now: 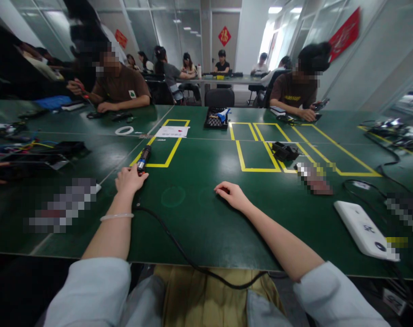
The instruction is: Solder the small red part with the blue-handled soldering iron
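Observation:
My left hand (129,180) is closed around the near end of a black cylindrical tool (144,158) with a silver and blue band, which looks like a flashlight. The tool lies at the left edge of a yellow tape outline (168,159), pointing away from me. A bit of orange-red shows by my fingertips. On the bare green table (199,227), my right hand (232,196) rests with its fingers loosely curled and nothing visible in them. A black cable (172,238) runs from beside my left wrist over the table's front edge toward my lap.
At right lie a white power bank (365,229), cables and a black device (285,151). A black tray (216,119) holding a blue-and-white item stands at the far side, near a paper sheet (172,131) and white ring (124,131). Wires clutter the left. Two people sit opposite.

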The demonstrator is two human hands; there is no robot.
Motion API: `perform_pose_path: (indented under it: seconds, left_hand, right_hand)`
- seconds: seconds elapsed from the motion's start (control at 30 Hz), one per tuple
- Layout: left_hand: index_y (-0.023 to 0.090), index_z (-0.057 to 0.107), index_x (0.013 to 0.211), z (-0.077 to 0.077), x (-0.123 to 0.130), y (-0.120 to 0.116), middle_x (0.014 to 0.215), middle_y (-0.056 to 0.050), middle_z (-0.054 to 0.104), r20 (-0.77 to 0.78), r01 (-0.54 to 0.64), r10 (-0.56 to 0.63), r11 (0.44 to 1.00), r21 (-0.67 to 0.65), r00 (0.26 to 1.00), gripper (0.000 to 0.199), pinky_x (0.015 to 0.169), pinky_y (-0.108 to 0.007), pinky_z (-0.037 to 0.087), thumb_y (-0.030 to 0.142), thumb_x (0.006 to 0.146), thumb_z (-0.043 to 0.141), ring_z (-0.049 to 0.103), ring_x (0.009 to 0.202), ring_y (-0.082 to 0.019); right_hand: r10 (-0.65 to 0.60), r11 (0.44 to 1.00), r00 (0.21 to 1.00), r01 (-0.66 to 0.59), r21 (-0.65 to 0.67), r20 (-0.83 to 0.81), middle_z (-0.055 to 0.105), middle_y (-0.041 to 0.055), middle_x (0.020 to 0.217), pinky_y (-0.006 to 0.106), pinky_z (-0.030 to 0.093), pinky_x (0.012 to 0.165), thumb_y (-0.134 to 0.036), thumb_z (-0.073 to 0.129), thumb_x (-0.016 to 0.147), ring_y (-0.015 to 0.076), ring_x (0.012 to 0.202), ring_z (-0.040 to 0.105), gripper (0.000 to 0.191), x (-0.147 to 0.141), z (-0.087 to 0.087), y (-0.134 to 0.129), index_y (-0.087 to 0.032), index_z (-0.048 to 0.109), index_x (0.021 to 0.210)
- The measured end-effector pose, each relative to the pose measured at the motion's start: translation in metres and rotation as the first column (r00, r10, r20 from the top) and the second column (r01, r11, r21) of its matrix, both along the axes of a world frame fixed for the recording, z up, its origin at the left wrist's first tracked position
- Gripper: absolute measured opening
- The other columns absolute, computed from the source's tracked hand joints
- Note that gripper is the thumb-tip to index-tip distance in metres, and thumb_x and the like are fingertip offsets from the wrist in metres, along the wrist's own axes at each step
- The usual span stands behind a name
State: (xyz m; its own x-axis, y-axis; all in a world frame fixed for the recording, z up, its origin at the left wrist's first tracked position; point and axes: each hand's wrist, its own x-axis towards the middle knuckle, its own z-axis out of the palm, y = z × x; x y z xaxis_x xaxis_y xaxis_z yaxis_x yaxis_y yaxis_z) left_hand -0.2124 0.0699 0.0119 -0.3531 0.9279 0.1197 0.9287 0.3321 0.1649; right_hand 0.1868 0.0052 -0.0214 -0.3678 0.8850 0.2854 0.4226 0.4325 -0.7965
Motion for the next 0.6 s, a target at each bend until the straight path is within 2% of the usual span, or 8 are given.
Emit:
perform_pose_path:
  seconds: [0.17,0.33,0.4,0.47,0.53,0.6]
  left_hand:
    - [0.014,0.050,0.130,-0.003,0.002,-0.005,0.122,-0.024,0.056,-0.050,-0.045,0.054,0.985,0.164,0.997,0.060,0.090,-0.050,0.042,0.050,0.082,0.053,0.054,0.111,-0.040]
    - [0.012,0.060,0.103,0.002,0.010,-0.011,0.106,-0.021,0.062,-0.014,-0.052,0.057,0.973,0.224,0.998,0.037,0.087,-0.050,0.043,0.042,0.086,0.047,0.058,0.101,-0.038]
    - [0.011,0.060,0.102,0.007,0.018,-0.015,0.104,-0.020,0.063,0.039,-0.013,0.001,0.950,0.313,0.999,0.036,0.088,-0.052,0.042,0.041,0.089,0.044,0.058,0.100,-0.037]
    - [0.012,0.058,0.108,0.012,0.031,-0.018,0.104,-0.017,0.064,0.099,0.058,-0.105,0.917,0.394,0.990,0.038,0.089,-0.049,0.043,0.041,0.092,0.041,0.060,0.098,-0.033]
    - [0.014,0.058,0.111,0.013,0.053,-0.019,0.103,-0.011,0.067,0.144,0.165,-0.245,0.894,0.417,0.959,0.037,0.088,-0.040,0.046,0.042,0.093,0.042,0.063,0.095,-0.026]
    - [0.017,0.061,0.107,0.011,0.082,-0.019,0.099,-0.006,0.069,0.220,0.290,-0.399,0.869,0.402,0.890,0.034,0.085,-0.031,0.048,0.044,0.091,0.048,0.064,0.088,-0.018]
  right_hand:
    - [0.010,1.000,1.000,-0.010,-0.001,0.014,0.067,0.0025,0.081,0.024,0.041,0.066,-0.023,0.055,0.088,0.0120,0.067,0.054,0.016,-0.001,0.003,-0.001,-0.016,0.069,0.091]
    - [0.012,1.000,1.000,-0.011,-0.009,0.006,0.067,0.0024,0.080,0.025,0.041,0.065,-0.024,0.056,0.088,0.0124,0.066,0.054,0.015,-0.002,0.002,-0.001,-0.016,0.069,0.090]
    - [0.017,1.000,1.000,-0.017,-0.005,0.003,0.067,0.0024,0.080,0.025,0.041,0.065,-0.025,0.056,0.088,0.0125,0.066,0.054,0.016,-0.002,0.001,0.000,-0.017,0.069,0.090]
    - [0.022,1.000,1.000,-0.022,0.003,0.003,0.067,0.0023,0.080,0.025,0.041,0.065,-0.025,0.056,0.088,0.0125,0.066,0.054,0.016,-0.001,-0.001,0.000,-0.017,0.069,0.090]
    - [0.026,1.000,1.000,-0.026,0.008,0.001,0.067,0.0022,0.080,0.025,0.041,0.065,-0.026,0.056,0.088,0.0124,0.066,0.054,0.016,-0.001,-0.003,0.001,-0.017,0.069,0.091]
    - [0.034,0.999,0.999,-0.034,0.005,-0.005,0.067,0.0021,0.081,0.025,0.042,0.066,-0.026,0.056,0.088,0.0121,0.067,0.054,0.016,-0.001,-0.005,0.002,-0.017,0.068,0.091]
